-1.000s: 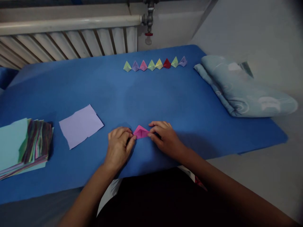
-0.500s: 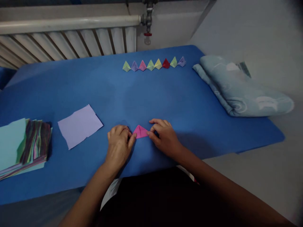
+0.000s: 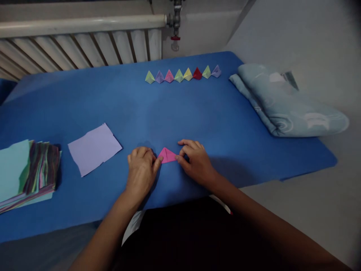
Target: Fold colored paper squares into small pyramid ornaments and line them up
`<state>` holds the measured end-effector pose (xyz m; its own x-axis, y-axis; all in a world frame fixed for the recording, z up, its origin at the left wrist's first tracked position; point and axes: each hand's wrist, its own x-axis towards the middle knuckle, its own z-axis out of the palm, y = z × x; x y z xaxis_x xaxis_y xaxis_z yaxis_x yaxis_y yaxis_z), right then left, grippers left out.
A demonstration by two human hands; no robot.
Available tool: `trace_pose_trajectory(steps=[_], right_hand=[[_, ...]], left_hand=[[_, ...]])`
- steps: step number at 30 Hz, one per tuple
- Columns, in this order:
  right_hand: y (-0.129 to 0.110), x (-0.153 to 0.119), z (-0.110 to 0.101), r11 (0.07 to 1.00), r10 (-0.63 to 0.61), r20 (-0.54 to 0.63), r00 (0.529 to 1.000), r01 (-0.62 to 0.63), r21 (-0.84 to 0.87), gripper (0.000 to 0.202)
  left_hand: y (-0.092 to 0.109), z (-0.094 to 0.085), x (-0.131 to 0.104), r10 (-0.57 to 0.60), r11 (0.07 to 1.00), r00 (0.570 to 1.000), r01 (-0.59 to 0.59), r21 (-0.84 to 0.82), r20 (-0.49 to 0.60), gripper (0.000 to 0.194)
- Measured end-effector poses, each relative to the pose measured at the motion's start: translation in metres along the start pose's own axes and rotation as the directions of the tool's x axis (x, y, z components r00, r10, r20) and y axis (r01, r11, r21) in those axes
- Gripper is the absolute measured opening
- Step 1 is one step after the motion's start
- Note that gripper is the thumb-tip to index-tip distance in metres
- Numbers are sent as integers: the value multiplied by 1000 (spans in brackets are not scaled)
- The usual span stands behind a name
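A small pink folded paper (image 3: 167,155), triangular with a crease down its middle, lies near the front edge of the blue table. My left hand (image 3: 141,165) is closed on its left corner, the thumb on top and the other fingers curled behind. At the right corner, my right hand (image 3: 194,160) pinches the paper between thumb and fingers, with the index finger held out above. A lavender paper sheet (image 3: 95,149) with uneven edges lies flat to the left of my left hand.
A stack of coloured paper (image 3: 28,173) sits at the left. Several small folded paper pieces (image 3: 178,76) form a row along the back. A folded light-blue blanket (image 3: 282,101) lies at the right. Behind the blue table (image 3: 113,98) stand a radiator (image 3: 84,47) and a valve (image 3: 175,37).
The whole view has shifted very slightly, with things sitting a little higher in the picture. Both hands keep their hold at the pink paper's corners.
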<state>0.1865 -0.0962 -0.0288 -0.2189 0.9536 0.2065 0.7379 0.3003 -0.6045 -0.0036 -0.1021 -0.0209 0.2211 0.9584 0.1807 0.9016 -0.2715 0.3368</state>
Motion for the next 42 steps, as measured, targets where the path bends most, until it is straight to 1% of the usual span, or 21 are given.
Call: trace_pose_trajectory(steps=[4,7,8,10,12,14,18,23,27,30,33,35,39,42], right_hand=[[-1,0,-1,1000,5,18,1000,-5,-10,14],[-4,1,-3,998,-7,40,999,10,-66,11],[-5,2,-4,995,-36,48,998,40,-93,10],[-7,3,-5,980,-130,97,987,142,-135,16],[-7,4,-5,960,-218,185,958,245,-134,23],[-7,5,-5,952,-253,257,933,288,-107,25],[-9,7,-5,961,-221,276,936,257,-103,15],[-17,9,-1,971,-137,248,959,180,-159,16],[-22,11,2,975,-94,241,966,138,-174,13],[-24,11,2,977,-69,239,969,114,-180,11],[-25,12,3,978,-51,229,972,95,-184,13],[-26,12,3,979,-42,222,974,85,-186,14],[-26,11,4,981,-45,208,977,83,-177,17],[-26,10,4,981,-47,199,979,82,-175,16]], left_hand=[[1,0,1,-4,999,1000,4,33,7,27],[0,0,2,5,998,1000,-5,67,4,27],[0,0,2,9,997,1000,-9,76,0,28],[1,0,2,14,996,1000,-13,87,-7,28],[1,-1,2,6,995,1000,-6,98,6,29],[2,-2,3,-14,994,999,10,110,38,30],[4,-4,3,-45,992,996,36,121,75,31],[4,-4,3,-43,992,996,34,121,72,31],[1,-5,3,-19,996,997,13,83,71,29],[-4,-7,2,-2,1000,996,1,13,84,29],[-10,-8,1,23,996,994,-14,-88,104,30],[-13,-9,1,35,992,992,-20,-123,120,27],[-13,-9,0,18,993,992,-4,-116,122,20],[-12,-9,2,7,994,991,7,-105,131,19]])
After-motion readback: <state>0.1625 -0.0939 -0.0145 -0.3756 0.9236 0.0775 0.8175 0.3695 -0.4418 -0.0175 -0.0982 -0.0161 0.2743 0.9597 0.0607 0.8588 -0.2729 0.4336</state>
